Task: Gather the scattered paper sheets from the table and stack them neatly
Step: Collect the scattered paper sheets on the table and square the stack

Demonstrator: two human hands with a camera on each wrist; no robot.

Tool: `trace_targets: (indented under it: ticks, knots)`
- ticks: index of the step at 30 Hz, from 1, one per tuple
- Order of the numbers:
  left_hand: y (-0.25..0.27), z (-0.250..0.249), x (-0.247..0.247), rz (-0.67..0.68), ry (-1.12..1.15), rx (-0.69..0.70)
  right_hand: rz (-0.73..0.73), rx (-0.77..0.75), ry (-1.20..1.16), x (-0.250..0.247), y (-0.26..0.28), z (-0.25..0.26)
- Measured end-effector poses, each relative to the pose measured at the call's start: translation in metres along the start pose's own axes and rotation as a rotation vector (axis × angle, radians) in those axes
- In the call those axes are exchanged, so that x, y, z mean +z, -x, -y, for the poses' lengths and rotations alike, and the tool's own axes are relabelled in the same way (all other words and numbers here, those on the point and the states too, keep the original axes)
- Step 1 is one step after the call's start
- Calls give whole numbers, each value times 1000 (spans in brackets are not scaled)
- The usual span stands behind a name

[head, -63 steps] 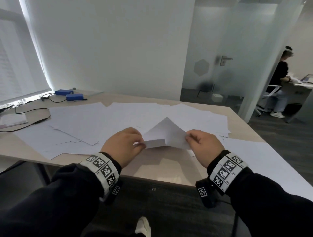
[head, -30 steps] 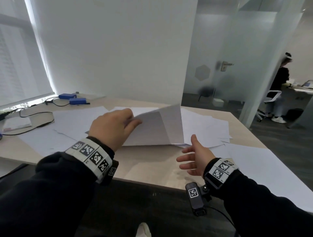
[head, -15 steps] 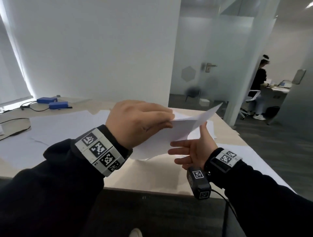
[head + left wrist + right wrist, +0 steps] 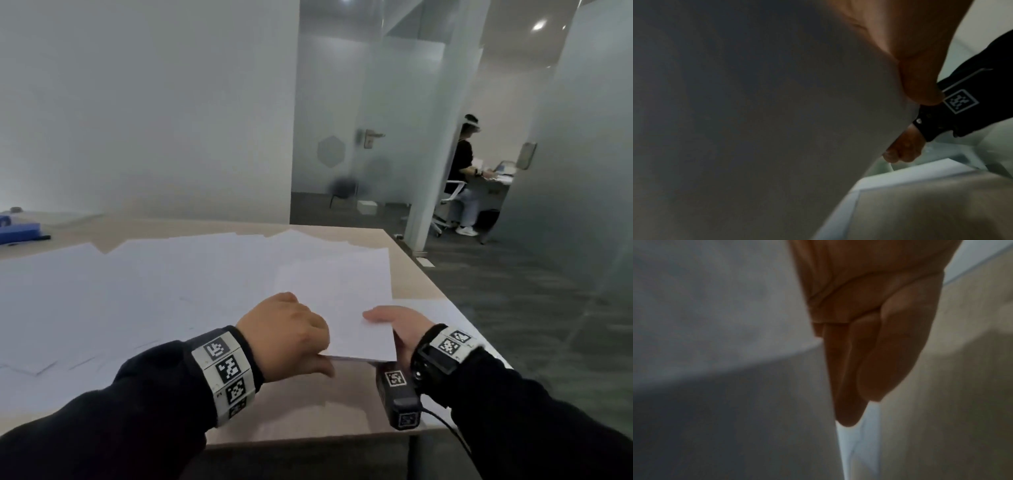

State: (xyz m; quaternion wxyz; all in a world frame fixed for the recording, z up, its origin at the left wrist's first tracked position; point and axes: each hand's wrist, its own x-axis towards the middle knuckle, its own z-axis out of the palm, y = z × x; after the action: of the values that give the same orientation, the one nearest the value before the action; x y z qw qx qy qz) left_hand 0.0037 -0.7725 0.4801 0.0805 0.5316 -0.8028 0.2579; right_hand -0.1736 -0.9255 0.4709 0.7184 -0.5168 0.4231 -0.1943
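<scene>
Paper is passing between the two hands just above the near edge of the table (image 4: pixel 308 421): a small bundle of sheets (image 4: pixel 346 318) is being held level, with the left hand (image 4: pixel 287 339) pinching its near left edge and the right hand (image 4: pixel 399 325) taking its right side, thumb lying on top. In the right wrist view the right fingers (image 4: pixel 879 353) are lying straight and close together under the paper, so that hand is clamping it flat rather than curling round it. The left hand's fingers are hidden behind its knuckles, so its grip is probably a thumb-and-finger pinch, though this cannot be confirmed. Most of the loose sheets (image 4: pixel 154 284) are lying overlapped across the table top beyond the hands, and the task looks to be at an early stage. To do this step well, the right hand should be closing firmly before the left lets go, keeping the bundle flat so nothing is sliding out. Edges should be getting squared while the bundle is thin, since a crooked start is only getting worse as further sheets are added. Light pressure is enough; a hard squeeze is risking creases.
</scene>
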Motion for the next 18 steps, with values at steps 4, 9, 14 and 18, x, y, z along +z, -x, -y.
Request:
trace_targets:
  ticks: [4, 9, 14, 18]
  knots:
    - [-6, -7, 17, 359, 91, -193, -74, 54, 202, -9, -39, -15]
    - [-7, 15, 4, 312, 407, -682, -154, -40, 267, -29, -67, 11]
    - [-2, 69, 6, 215, 395, -936, -296, -129, 354, -55, -92, 47]
    - [5, 111, 28, 213, 369, -1086, -415, -292, 564, -57, -101, 72]
